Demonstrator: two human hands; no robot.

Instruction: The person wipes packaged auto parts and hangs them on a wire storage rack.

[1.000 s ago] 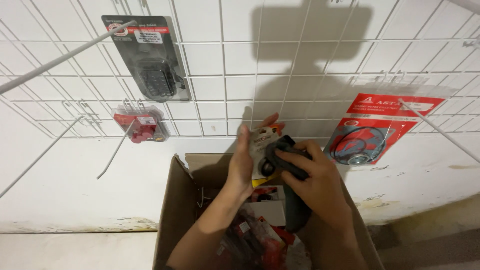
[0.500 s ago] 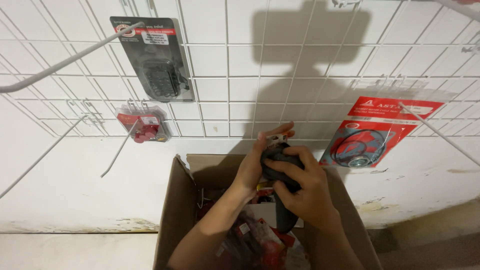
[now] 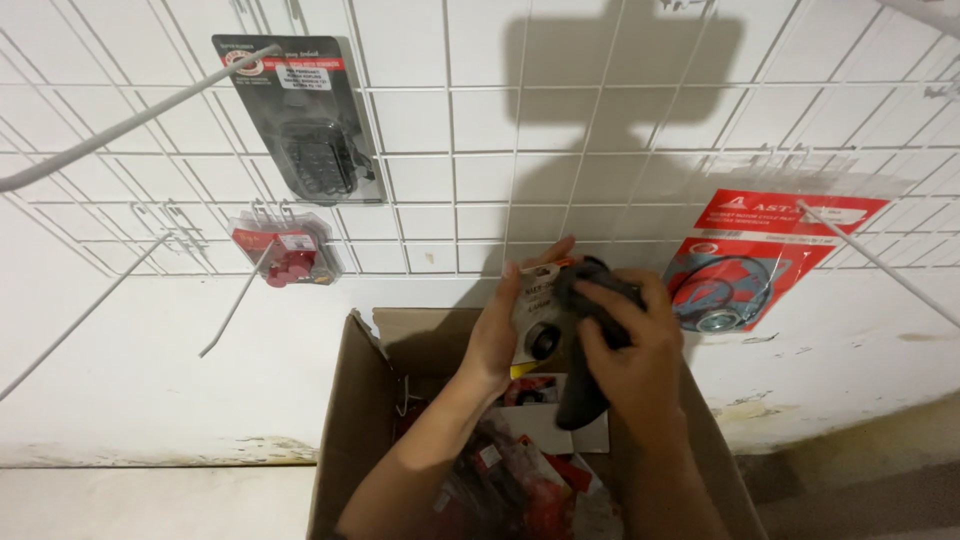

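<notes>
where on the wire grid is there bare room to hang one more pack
Bare squares lie between the black blister pack and the red carded pack, above both hands. It is crowded lower left by the small red pack and the empty pegs. The cardboard box is full.

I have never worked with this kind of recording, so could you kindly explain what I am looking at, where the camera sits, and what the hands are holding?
The single view comes from a camera worn on a person's head, looking down at their own bare hands. The left hand and right hand together hold a black grip-shaped part and a small carded package above an open cardboard box, which contains more red and black packaged goods. Behind stands a white wire grid wall with long hooks. On it hang a black blister pack, a small pack of red parts and a red bag holding a coiled cable.
</notes>
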